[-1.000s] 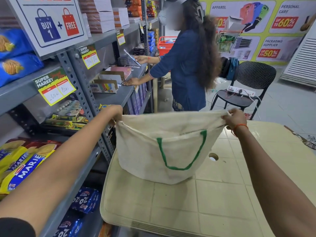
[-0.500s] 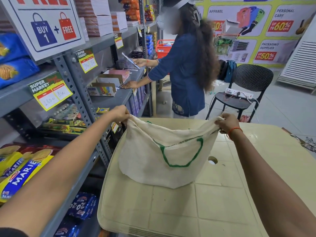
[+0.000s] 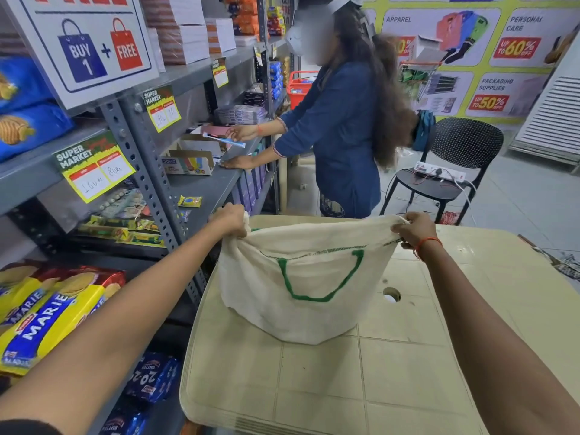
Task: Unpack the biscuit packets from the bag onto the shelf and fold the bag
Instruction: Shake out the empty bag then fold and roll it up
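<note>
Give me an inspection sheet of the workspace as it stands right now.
Surface: beige table with a round hole; the bag's bottom rests on it.
Job's things: cloth bag hangs slack, green handle facing the camera; Marie biscuit packets lie on the shelving at left.
Clutter: small yellow packet loose on the grey shelf board.
Grippers: left hand and right hand each grip a top corner of the bag.
Cables: power strip with leads plugged in, on the black chair.
Surroundings: another person works at the shelf beyond; sale posters behind.
</note>
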Motion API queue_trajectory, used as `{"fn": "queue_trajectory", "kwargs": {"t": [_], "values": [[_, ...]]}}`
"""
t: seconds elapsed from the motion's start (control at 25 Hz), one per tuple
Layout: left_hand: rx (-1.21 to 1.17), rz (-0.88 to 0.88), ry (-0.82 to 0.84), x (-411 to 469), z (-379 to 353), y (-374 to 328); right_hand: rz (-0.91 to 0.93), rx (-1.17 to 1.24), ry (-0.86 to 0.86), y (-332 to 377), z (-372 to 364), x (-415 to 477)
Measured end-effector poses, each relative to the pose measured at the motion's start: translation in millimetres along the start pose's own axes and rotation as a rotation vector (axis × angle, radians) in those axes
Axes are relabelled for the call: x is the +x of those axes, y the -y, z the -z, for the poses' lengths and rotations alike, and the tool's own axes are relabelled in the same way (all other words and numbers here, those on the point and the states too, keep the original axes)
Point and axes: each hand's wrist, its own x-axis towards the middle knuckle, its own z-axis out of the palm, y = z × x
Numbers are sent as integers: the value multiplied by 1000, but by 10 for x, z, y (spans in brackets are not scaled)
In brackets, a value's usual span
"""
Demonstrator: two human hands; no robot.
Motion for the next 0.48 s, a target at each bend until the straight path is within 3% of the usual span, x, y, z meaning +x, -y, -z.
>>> {"fn": "queue_trajectory", "kwargs": {"t": [0.08,0.2,0.32,0.4,0.48], "values": [[-39,86,4,36,-37,52,-4,-3,-49,-8,-1,-5],[-253,247,-122,-2,-40,156,-24,-2,-104,-24,11,-22],[-246,312,-143,-36,12,293,-69,22,-83,-40,43,34],[-347,343,-21,27,94,379,-133,246,-152,15,80,73],[-636,397,95,78,237,429,-198,540,-244,77,123,147]]}}
